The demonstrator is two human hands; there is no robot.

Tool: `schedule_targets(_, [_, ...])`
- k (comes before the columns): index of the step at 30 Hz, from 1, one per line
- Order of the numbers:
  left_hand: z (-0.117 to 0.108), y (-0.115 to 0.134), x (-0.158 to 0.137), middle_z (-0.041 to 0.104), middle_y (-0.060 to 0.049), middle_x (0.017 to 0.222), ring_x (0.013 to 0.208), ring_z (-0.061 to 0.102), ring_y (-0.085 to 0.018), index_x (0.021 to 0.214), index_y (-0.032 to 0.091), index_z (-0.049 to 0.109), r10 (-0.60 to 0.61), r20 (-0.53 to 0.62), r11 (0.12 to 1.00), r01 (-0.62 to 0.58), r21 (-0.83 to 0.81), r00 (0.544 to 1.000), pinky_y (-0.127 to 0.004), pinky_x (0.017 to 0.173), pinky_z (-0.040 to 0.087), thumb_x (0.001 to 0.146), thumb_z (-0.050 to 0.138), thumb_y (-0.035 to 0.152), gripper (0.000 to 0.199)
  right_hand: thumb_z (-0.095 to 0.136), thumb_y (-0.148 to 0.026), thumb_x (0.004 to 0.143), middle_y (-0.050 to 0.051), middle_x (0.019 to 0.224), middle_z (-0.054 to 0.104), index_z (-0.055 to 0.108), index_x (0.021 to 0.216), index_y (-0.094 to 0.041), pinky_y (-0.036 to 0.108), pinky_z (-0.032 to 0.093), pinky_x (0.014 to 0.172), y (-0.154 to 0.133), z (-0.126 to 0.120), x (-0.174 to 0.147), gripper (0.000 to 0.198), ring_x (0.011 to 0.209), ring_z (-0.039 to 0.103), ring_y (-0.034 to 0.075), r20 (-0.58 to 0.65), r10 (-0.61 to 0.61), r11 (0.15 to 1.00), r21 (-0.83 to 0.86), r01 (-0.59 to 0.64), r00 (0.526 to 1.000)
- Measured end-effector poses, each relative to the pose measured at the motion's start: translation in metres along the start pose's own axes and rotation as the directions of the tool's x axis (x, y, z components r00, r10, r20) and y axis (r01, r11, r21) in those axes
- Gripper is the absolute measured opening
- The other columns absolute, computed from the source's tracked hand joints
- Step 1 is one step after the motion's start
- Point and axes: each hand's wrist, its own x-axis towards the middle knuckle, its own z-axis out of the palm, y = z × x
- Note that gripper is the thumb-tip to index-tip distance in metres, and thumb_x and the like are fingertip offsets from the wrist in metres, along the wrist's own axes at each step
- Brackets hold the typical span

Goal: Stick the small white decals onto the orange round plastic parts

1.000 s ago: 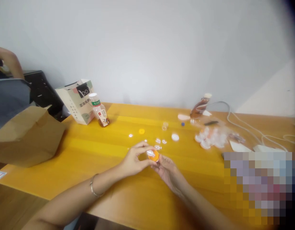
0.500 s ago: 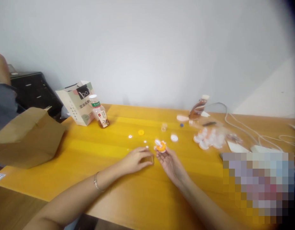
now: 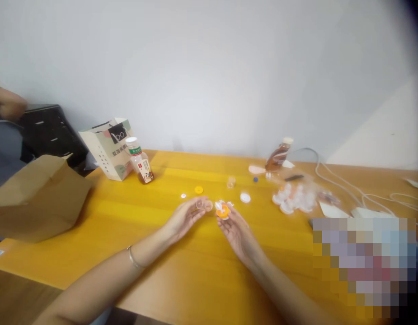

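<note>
A: What has the left hand (image 3: pixel 184 218) got?

B: A small clear cup (image 3: pixel 204 205), pinched at the fingertips over the yellow counter (image 3: pixel 134 225). The grip is narrow, thumb and forefinger closed on the cup, palm turned up.

A: And the right hand (image 3: pixel 236 231)?

B: It lies palm up just at 3 o'clock of the left, fingers half curled, with an orange cap (image 3: pixel 223 210) held at the fingertips. Something white sits on top of the cap; too blurred to say what it is. Cup and cap are just beside each other, and I cannot tell whether they touch.

A: What lies around them?

B: At 12 o'clock from the hands, a yellow disc (image 3: pixel 199 190) and a small white disc (image 3: pixel 183 196) on the counter. Toward 1 o'clock, a white lid (image 3: pixel 245 197) and another clear cup (image 3: pixel 231 182). Farther off at 2 o'clock, a heap of white lids in clear wrap (image 3: pixel 294 198), and behind it a brown bottle (image 3: pixel 278 156) leaning over.

A: And the far left?

B: At 10 o'clock a drink bottle (image 3: pixel 140 160) stands upright just beside a printed paper bag (image 3: pixel 109 146). A brown paper bag (image 3: pixel 35 196) lies at 9 o'clock on the counter's edge. White cables (image 3: pixel 344 183) run along the right. Another person's hand (image 3: pixel 7 106) shows at the left border
</note>
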Motion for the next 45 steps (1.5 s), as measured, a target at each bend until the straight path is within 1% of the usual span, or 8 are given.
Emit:
schedule_targets(3, [0.004, -0.002, -0.003, 0.063, -0.008, 0.098, 0.092, 0.057, -0.014, 0.097, 0.013, 0.059, 0.085, -0.005, 0.996, -0.085, 0.006, 0.996, -0.024, 0.085, 0.041, 0.07, 0.064, 0.025, 0.03, 0.064, -0.025, 0.069, 0.001, 0.092, 0.066, 0.06, 0.101, -0.024, 0.024, 0.047, 0.078, 0.002, 0.0, -0.001, 0.031, 0.076, 0.061, 0.011, 0.011, 0.002, 0.999, -0.051, -0.001, 1.0])
schedule_targets(8, [0.004, 0.0, -0.007, 0.064, -0.009, 0.092, 0.083, 0.06, -0.018, 0.1, 0.014, 0.054, 0.215, 0.021, 0.956, -0.214, 0.203, 0.976, -0.028, 0.073, 0.047, 0.072, 0.061, 0.031, 0.034, 0.067, -0.025, 0.067, 0.0, 0.091, 0.066, 0.061, 0.099, -0.025, 0.028, 0.045, 0.082, 0.004, -0.001, -0.001, 0.032, 0.073, 0.06, 0.011, -0.004, -0.067, 0.988, -0.136, 0.066, 0.998])
schedule_targets(13, [0.005, 0.003, -0.01, 0.062, -0.01, 0.098, 0.09, 0.057, -0.018, 0.095, 0.014, 0.057, 0.313, 0.152, 0.84, -0.348, 0.417, 0.938, -0.032, 0.084, 0.043, 0.074, 0.059, 0.028, 0.025, 0.068, -0.025, 0.066, 0.001, 0.097, 0.065, 0.061, 0.097, -0.026, 0.031, 0.044, 0.083, 0.006, 0.0, -0.002, 0.032, 0.086, 0.059, 0.015, 0.055, -0.142, 0.947, -0.282, 0.152, 0.988])
schedule_targets(18, [0.007, 0.0, -0.014, 0.062, -0.009, 0.096, 0.087, 0.058, -0.018, 0.099, 0.015, 0.058, 0.323, 0.149, 0.731, -0.346, 0.588, 0.935, -0.029, 0.081, 0.045, 0.073, 0.061, 0.028, 0.03, 0.069, -0.023, 0.064, 0.002, 0.103, 0.064, 0.06, 0.098, -0.026, 0.034, 0.04, 0.092, 0.006, 0.005, -0.006, 0.036, 0.098, 0.056, 0.018, 0.123, -0.212, 0.886, -0.394, 0.243, 0.97])
schedule_targets(32, [0.015, -0.001, -0.021, 0.063, -0.008, 0.092, 0.084, 0.058, -0.019, 0.094, 0.015, 0.062, 0.346, 0.147, 0.737, -0.365, 0.568, 0.927, -0.028, 0.081, 0.045, 0.07, 0.061, 0.026, 0.026, 0.071, -0.016, 0.059, 0.003, 0.096, 0.066, 0.064, 0.092, -0.022, 0.039, 0.044, 0.09, 0.007, 0.009, -0.015, 0.034, 0.091, 0.06, 0.021, 0.106, -0.283, 0.85, -0.433, 0.301, 0.953])
schedule_targets(35, [0.018, 0.001, -0.024, 0.064, -0.007, 0.086, 0.08, 0.059, -0.018, 0.091, 0.014, 0.063, 0.331, 0.137, 0.76, -0.35, 0.548, 0.934, -0.027, 0.077, 0.045, 0.071, 0.061, 0.027, 0.024, 0.069, -0.015, 0.061, 0.002, 0.099, 0.065, 0.063, 0.095, -0.025, 0.04, 0.043, 0.091, 0.01, 0.006, -0.017, 0.036, 0.092, 0.059, 0.021, 0.17, -0.368, 0.756, -0.518, 0.4, 0.914])
schedule_targets(42, [0.02, -0.001, -0.027, 0.064, -0.005, 0.071, 0.063, 0.059, -0.014, 0.082, 0.011, 0.062, 0.232, 0.094, 0.834, -0.248, 0.492, 0.968, -0.024, 0.063, 0.047, 0.071, 0.06, 0.033, 0.024, 0.067, -0.014, 0.063, -0.002, 0.101, 0.065, 0.063, 0.097, -0.033, 0.038, 0.04, 0.095, 0.005, 0.0, -0.023, 0.04, 0.095, 0.058, 0.022, 0.321, -0.513, 0.393, -0.737, 0.55, 0.796])
schedule_targets(45, [0.017, -0.003, -0.026, 0.06, -0.003, 0.056, 0.045, 0.055, -0.01, 0.076, 0.01, 0.058, 0.151, 0.048, 0.844, -0.154, 0.514, 0.987, -0.02, 0.047, 0.046, 0.072, 0.057, 0.041, 0.031, 0.067, -0.013, 0.063, -0.002, 0.1, 0.065, 0.064, 0.097, -0.034, 0.036, 0.042, 0.093, 0.004, 0.0, -0.025, 0.04, 0.093, 0.059, 0.022, 0.362, -0.524, 0.344, -0.738, 0.581, 0.771])
